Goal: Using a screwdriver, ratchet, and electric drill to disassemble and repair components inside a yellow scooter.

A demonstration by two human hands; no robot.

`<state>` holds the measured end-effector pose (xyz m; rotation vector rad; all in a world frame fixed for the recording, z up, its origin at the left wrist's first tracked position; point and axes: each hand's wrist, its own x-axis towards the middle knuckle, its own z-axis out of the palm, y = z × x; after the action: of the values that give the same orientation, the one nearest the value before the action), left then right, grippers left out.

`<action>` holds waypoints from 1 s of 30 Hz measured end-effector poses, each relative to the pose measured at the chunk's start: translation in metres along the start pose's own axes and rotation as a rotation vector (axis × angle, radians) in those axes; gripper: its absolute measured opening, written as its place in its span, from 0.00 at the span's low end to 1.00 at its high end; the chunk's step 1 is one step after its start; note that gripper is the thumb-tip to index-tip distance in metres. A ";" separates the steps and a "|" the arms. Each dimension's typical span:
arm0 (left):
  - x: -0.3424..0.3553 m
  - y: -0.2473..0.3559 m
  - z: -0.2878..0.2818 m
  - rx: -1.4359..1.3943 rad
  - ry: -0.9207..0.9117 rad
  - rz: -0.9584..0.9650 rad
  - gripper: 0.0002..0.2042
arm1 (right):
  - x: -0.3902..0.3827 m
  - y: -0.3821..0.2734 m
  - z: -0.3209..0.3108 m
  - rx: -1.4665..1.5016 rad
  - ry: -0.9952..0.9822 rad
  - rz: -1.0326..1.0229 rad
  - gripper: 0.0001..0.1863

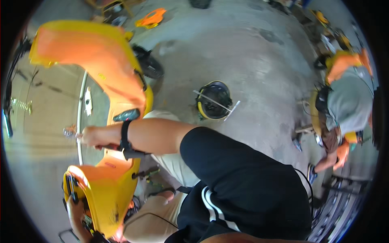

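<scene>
An orange and yellow scooter body (109, 77) stretches down my left side. My right arm reaches across it, and my right hand (92, 136) is closed beside a white pole (80, 101). A shiny metal piece (69, 132) shows just past the fingers, and a dark red and black item lies under the wrist; what the hand grips is not clear. My left hand (75, 209) is at the scooter's yellow end section (105, 198), against a dark slotted part (72, 184); its fingers are partly hidden. A dark teal object (127, 115) rests on the scooter's middle.
A round black tub (214, 101) with a yellow rim stands on the concrete floor, thin pale strips across it. At the right a person in a grey top (350, 99) sits by another orange scooter (348, 67). An orange panel (151, 18) lies at the far side.
</scene>
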<state>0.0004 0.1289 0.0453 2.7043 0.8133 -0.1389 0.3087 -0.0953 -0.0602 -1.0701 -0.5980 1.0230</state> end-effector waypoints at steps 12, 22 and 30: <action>-0.025 0.070 -0.024 0.235 -0.105 -0.255 0.16 | -0.020 -0.044 0.019 -0.401 -0.097 0.016 0.11; -0.037 0.078 0.003 0.182 0.063 -0.360 0.19 | -0.023 -0.040 0.045 -0.163 -0.104 0.207 0.10; -0.043 0.081 -0.002 0.067 0.003 -0.445 0.19 | -0.027 -0.040 0.044 -0.221 -0.104 0.036 0.08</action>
<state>0.0090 0.0432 0.0762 2.5381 1.4222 -0.2640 0.2761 -0.1053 -0.0043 -1.2298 -0.7925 1.0666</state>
